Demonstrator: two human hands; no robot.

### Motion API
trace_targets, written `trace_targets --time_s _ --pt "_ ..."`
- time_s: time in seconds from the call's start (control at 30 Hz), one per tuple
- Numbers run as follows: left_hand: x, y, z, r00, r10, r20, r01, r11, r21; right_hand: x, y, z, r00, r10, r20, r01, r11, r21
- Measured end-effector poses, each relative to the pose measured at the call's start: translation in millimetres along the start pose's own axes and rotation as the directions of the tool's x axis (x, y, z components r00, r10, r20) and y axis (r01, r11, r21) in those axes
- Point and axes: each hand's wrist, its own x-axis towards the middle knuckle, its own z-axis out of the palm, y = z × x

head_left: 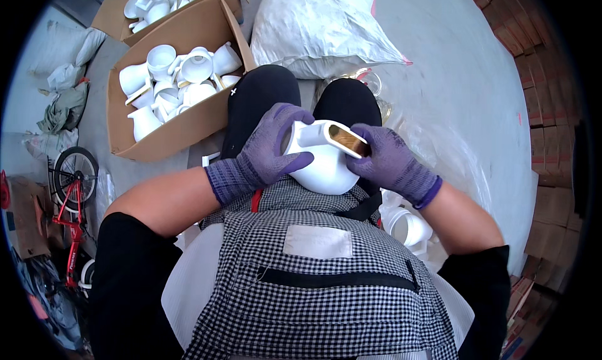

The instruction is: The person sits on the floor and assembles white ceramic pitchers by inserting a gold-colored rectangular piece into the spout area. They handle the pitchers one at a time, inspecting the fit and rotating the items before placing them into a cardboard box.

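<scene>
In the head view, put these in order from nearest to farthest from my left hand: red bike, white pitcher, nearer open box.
1. White pitcher: touching your left hand, over your lap.
2. Nearer open box: ahead and left of that hand.
3. Red bike: out at the far left.

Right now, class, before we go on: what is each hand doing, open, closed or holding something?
Left hand: closed, holding the left side of a white vessel.
Right hand: closed, holding its right side, beside the gold-coloured opening.
</scene>
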Motion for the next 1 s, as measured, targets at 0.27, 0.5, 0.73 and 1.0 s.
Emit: trace_targets --time_s 0.27,0.5,0.73,1.0 --pt "-5.9 16.3 30.0 0.881 -0.41 -0.238 0.452 0.877 0.162 51.4 60.7 43.3 0.939 -0.088 -0.332 0.042 0.989 -0.144" --pt "17.0 16.9 27.4 0.875 -0.407 -0.261 0.462 0.863 0.205 64.8 65.3 42.9 0.916 -0.037 -0.399 -0.005 0.994 -0.105" --pt "-6.1 -1.4 -11.9 0.981 0.127 0.145 -0.15 0.976 0.157 13.6 15.9 -12.0 0.837 0.076 0.542 -0.156 0.982 0.103" --pt "1.4 9.4 -4.5 0.943 0.282 0.176 -0.305 0.945 0.121 -41.4 -6.9 15.0 0.954 0.02 0.299 -0.087 0.973 0.212"
